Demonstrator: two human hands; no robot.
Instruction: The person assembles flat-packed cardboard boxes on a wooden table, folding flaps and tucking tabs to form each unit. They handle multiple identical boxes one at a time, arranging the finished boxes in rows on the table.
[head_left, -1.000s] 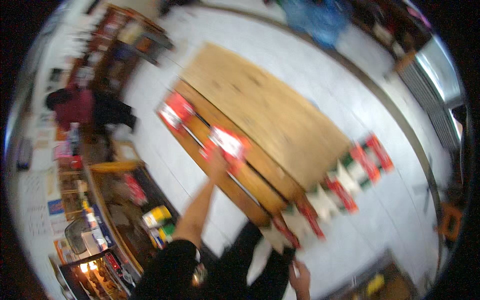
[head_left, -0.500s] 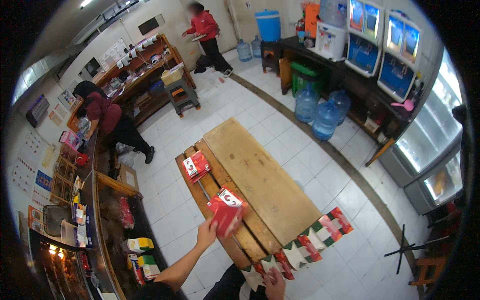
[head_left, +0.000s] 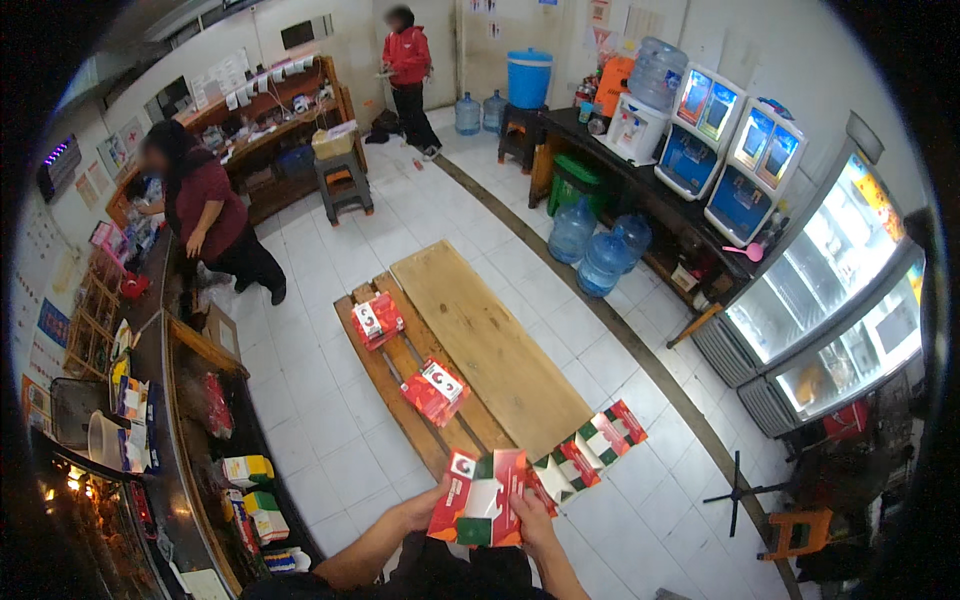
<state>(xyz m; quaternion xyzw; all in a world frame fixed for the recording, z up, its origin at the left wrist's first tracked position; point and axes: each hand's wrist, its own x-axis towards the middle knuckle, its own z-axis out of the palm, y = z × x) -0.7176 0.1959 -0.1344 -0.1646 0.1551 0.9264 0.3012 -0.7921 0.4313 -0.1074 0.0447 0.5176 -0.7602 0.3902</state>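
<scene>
Close to my body, my left hand [head_left: 420,508] and my right hand [head_left: 533,515] grip a red, white and green paper carton [head_left: 484,492] from its two sides. The carton is spread out, with flaps showing. Beyond it on the slatted wooden bench lie two piles of flat red cartons: a nearer pile [head_left: 436,391] and a farther pile [head_left: 377,320]. Along the bench's near right end runs a row of cartons [head_left: 590,447] with white and green flaps showing, partly hidden by my right hand and the held carton.
A pale wooden board [head_left: 485,335] covers the bench's right side. To the left stands a dark counter [head_left: 158,390], where a person in maroon [head_left: 208,215] stands. Water jugs [head_left: 603,262] and glass-door fridges [head_left: 815,270] are at right. Another person in red [head_left: 407,65] stands far back.
My left hand has come back from the nearer pile toward my body with a red carton. My right hand has left the row's end and now holds that carton too. The maroon-clad person stands more upright.
</scene>
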